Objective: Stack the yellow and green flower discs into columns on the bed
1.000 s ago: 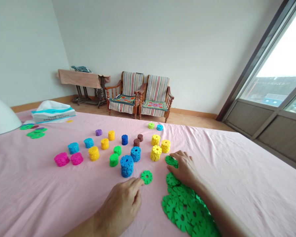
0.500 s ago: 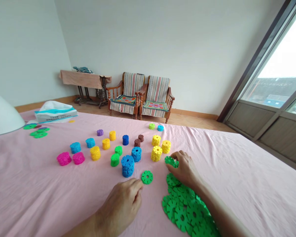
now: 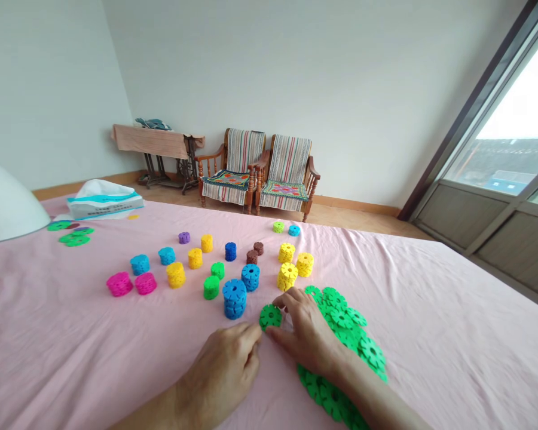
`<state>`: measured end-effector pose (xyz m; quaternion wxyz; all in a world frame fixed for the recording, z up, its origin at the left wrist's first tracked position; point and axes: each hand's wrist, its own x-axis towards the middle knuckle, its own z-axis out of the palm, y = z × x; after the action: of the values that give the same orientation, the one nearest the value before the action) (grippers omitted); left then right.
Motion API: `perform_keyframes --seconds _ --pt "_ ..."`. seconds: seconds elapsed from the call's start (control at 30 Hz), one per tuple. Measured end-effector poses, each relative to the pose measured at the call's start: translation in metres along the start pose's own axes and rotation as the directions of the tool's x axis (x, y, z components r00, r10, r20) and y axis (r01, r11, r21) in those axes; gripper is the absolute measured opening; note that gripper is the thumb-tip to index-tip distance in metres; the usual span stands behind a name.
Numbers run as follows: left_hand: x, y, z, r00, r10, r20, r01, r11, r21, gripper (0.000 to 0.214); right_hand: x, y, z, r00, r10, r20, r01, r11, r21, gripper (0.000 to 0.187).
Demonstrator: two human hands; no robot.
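You are leaning over a pink bedsheet (image 3: 412,334) with your bare hands close together. Between them, a green foam gear-shaped disc (image 3: 269,316) is lying flat. Your right hand (image 3: 307,337) is spreading wide over the disc's right side, its fingers (image 3: 291,295) arching above the disc and its thumb (image 3: 275,334) reaching just below it. They are touching or almost touching its edge, but the view cannot settle whether they are gripping it. Your left hand (image 3: 219,370) is curling narrowly, its fingers (image 3: 253,334) sitting just beside the disc's lower left edge, with nothing showing in them. To the right, a loose heap of green foam discs (image 3: 341,316) is spreading across the sheet and running under your right wrist (image 3: 341,364). Just left of the single disc, a stack of blue foam discs (image 3: 234,298) is standing upright, and a stack of yellow foam discs (image 3: 287,276) is standing just beyond your right fingers. Farther away, small stacks of foam discs (image 3: 195,258) in pink, blue, yellow, green, purple and brown are standing in loose groups. Two striped wooden armchairs (image 3: 260,170) are standing against the far wall (image 3: 341,89).
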<state>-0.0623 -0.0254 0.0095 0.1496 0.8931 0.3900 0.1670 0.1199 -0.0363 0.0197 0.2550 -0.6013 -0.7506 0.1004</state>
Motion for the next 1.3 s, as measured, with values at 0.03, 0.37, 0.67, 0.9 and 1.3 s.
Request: perform_keyframes --seconds 0.03,0.37,0.67,0.9,1.3 --pt "0.000 0.000 0.000 1.000 -0.002 0.004 0.002 1.000 -0.005 0.024 0.000 0.000 -0.001 1.000 0.004 0.010 -0.004 1.000 0.000 0.021" --pt "-0.001 -0.001 0.001 1.000 -0.002 0.008 0.002 0.999 -0.039 0.024 0.000 -0.002 0.000 1.000 0.017 0.018 -0.017 1.000 0.013 0.022" --pt "-0.001 -0.001 0.001 1.000 -0.011 0.020 0.011 1.000 -0.016 0.023 0.000 0.023 -0.022 0.998 0.013 -0.068 -0.005 0.994 0.109 0.013" --pt "-0.001 -0.004 0.005 1.000 0.003 0.019 -0.003 1.000 -0.023 0.025 -0.010 0.048 -0.066 0.963 0.117 0.244 -0.107 0.993 -0.052 0.018" --pt "-0.001 -0.003 0.003 1.000 0.004 0.012 -0.004 1.000 -0.017 0.026 -0.013 0.038 -0.062 0.942 0.100 0.320 -0.042 0.982 -0.183 0.040"
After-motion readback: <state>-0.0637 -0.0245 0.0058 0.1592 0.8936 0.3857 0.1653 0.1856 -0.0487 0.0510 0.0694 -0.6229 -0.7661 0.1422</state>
